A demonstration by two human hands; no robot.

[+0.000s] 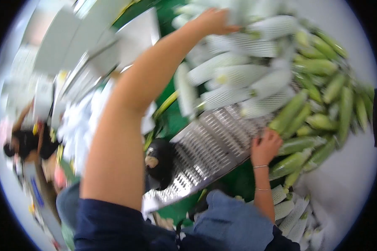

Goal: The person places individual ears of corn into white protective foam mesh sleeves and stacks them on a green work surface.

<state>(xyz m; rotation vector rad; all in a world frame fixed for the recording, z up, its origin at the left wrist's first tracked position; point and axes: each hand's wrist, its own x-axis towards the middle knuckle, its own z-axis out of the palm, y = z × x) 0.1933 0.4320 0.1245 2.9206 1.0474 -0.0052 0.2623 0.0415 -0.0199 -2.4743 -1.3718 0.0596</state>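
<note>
My left hand (218, 22) reaches to the far end of a pile of ears of corn in white foam netting (238, 75), its fingers closed around the end of one; blur softens the detail. Nearer to me, my right hand (267, 146), with two thin bands on its wrist and forearm, grips the lower end of a green-husked ear of corn (289, 113). That ear lies at the edge of a heap of green ears (320, 122), several in clear film. Both piles border a slotted metal surface (207, 144).
A black rounded object (160, 163) stands by the metal surface's left side. White netting or bags (78, 125) and metal trays (91, 66) are at left. More netted ears (293, 213) lie at lower right. Another person (28, 141) is at far left. The floor (172, 119) is green.
</note>
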